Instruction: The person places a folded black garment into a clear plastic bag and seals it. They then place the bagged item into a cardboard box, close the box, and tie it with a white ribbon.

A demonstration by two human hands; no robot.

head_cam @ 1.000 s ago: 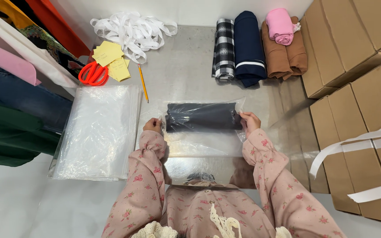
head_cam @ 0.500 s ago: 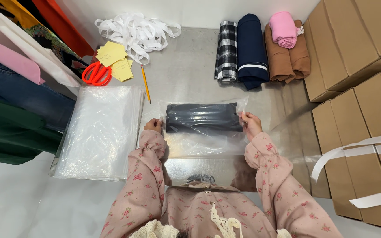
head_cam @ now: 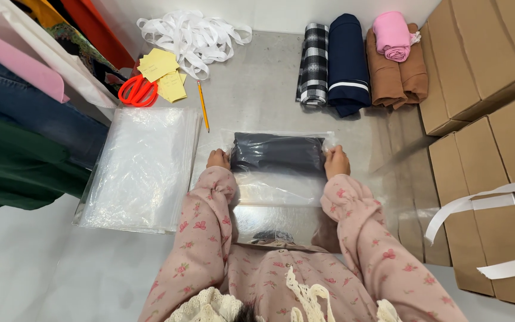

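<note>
A folded dark grey garment [head_cam: 278, 153] lies inside a clear plastic bag [head_cam: 278, 185] on the grey table [head_cam: 257, 89], and everything else is placed here relative to that garment. The left hand [head_cam: 217, 159] sits at its left end and the right hand [head_cam: 336, 161] at its right end, each grip closed in a pinch on the plastic bag at the garment's edge, fingers curled over the film with the thumbs hidden beneath, so how tightly they press cannot be told. The bag's open stretch runs from the garment toward the person's body, glossy and flat between the two floral pink sleeves. Just left of the garment lies a stack of clear plastic bags [head_cam: 141, 170]. Beyond its left corner, a yellow pencil [head_cam: 202, 106] lies on the table, and farther that way are orange-handled scissors [head_cam: 137, 90] beside yellow paper notes [head_cam: 163, 71] and a heap of white ribbon [head_cam: 192, 36]. Beyond the garment's right half stand folded fabrics: a black-and-white checked one [head_cam: 313, 64], a navy one [head_cam: 346, 62], a brown one [head_cam: 396, 74] with a pink roll [head_cam: 392, 34] on top. Cardboard boxes [head_cam: 496, 119] stand well to the right
</note>
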